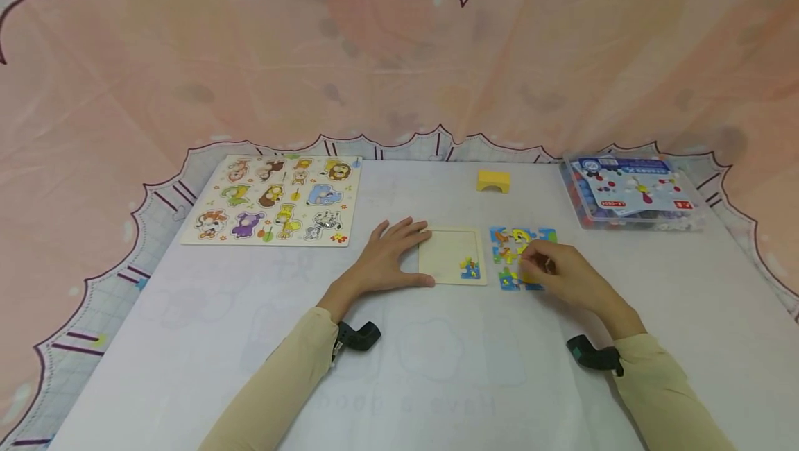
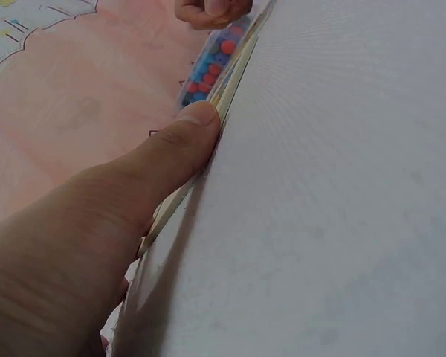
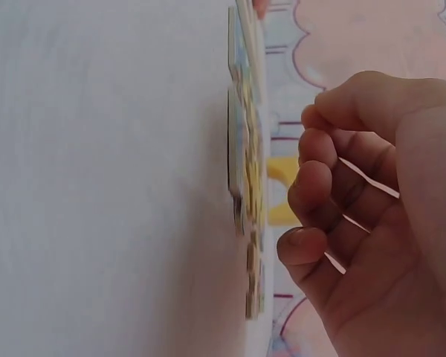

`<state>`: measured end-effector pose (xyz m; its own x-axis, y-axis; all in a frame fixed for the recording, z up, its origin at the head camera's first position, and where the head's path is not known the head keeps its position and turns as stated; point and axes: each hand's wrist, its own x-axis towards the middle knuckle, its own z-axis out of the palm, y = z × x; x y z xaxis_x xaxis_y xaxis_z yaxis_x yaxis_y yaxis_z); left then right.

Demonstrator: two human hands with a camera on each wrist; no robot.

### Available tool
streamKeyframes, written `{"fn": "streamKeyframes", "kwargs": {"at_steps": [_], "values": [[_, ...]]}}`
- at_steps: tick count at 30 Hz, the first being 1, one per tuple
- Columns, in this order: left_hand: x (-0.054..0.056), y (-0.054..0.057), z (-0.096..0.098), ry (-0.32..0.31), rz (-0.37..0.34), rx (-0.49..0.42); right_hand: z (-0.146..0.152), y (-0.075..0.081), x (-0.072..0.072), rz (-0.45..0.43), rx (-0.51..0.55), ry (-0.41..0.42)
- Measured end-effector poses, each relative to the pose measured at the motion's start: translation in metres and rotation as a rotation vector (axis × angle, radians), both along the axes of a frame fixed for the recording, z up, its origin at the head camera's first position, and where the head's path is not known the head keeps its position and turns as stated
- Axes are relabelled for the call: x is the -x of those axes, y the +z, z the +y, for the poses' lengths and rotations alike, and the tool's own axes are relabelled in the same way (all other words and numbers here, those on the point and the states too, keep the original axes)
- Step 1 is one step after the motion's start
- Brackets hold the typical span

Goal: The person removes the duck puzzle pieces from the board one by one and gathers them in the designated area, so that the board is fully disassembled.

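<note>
My left hand [image 1: 388, 261] rests at the left side of a shallow wooden puzzle tray [image 1: 444, 254], fingers spread and fairly straight. In the left wrist view its thumb [image 2: 197, 115] lies against the tray's near edge. A small joined patch of blue and yellow jigsaw pieces [image 1: 470, 269] sits in the tray's near right corner. Right of the tray, several colourful jigsaw pieces [image 1: 508, 279] lie on the table, partly hidden by my right hand [image 1: 562, 272]. That hand hovers over them with loosely bent fingers; the right wrist view shows nothing held between the fingertips [image 3: 310, 182].
An animal puzzle board [image 1: 271, 201] lies at the back left. A yellow arch block [image 1: 493, 181] stands behind the loose pieces. At the back right is a clear plastic box [image 1: 633, 193] of coloured parts. A patterned cloth [image 1: 399, 69] hangs behind the white table [image 1: 399, 347].
</note>
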<state>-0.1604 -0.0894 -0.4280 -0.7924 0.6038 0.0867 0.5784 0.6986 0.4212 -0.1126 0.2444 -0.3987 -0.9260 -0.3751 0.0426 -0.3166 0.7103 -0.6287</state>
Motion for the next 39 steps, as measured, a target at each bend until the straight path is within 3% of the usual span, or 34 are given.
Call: {"fn": "streamKeyframes", "kwargs": {"at_steps": [19,26,39], "values": [[-0.003,-0.001,-0.001,0.001,-0.01,-0.019,-0.049,0.002,0.008,-0.01,0.017,0.134],[-0.003,0.0,0.001,-0.005,-0.016,-0.021,-0.063,0.001,0.011,0.014,-0.068,0.191],[-0.001,0.002,0.0,0.001,-0.008,-0.003,-0.071,0.004,0.01,0.01,-0.171,0.149]]}}
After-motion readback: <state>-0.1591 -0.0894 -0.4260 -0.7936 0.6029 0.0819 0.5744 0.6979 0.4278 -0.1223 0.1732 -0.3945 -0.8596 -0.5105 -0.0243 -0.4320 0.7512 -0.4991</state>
